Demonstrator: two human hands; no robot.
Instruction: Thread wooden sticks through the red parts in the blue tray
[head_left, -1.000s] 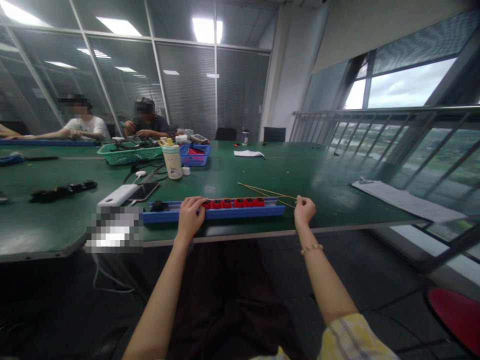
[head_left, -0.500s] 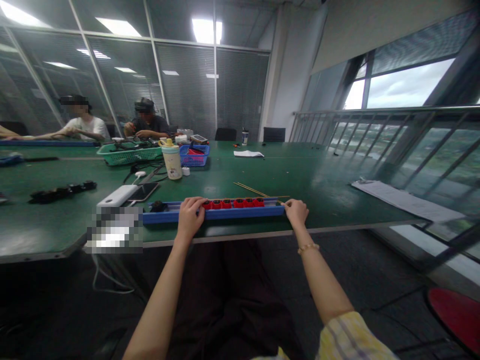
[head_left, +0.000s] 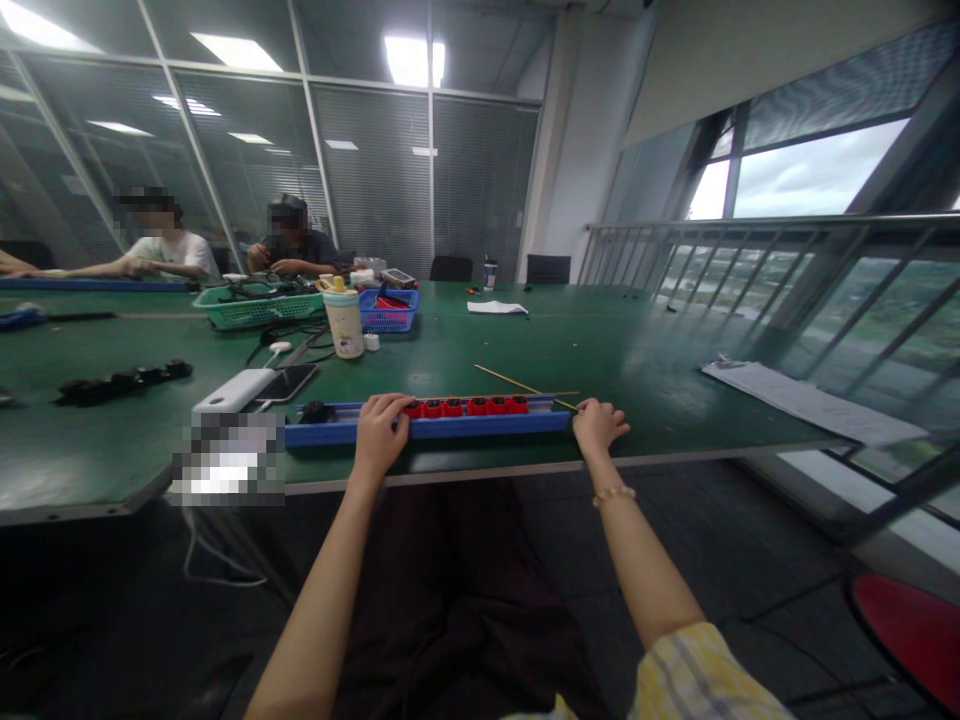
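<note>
The left hand is gripping the blue tray, fingers curled over its edge beside the red blocks. The right hand is resting by the tray's end, fingers bunched near thin sticks, pinching unclear.

Tray on table near edge, bottle behind, phone left, papers right

The left hand rested with curled fingers on the long blue channel tray, beside a row of red rectangular blocks seated in the channel. The right hand lay just past the tray's right end on the green desk, fingertips just beside the ends of two thin tan rods. A black part sat at the tray's left end.
</note>
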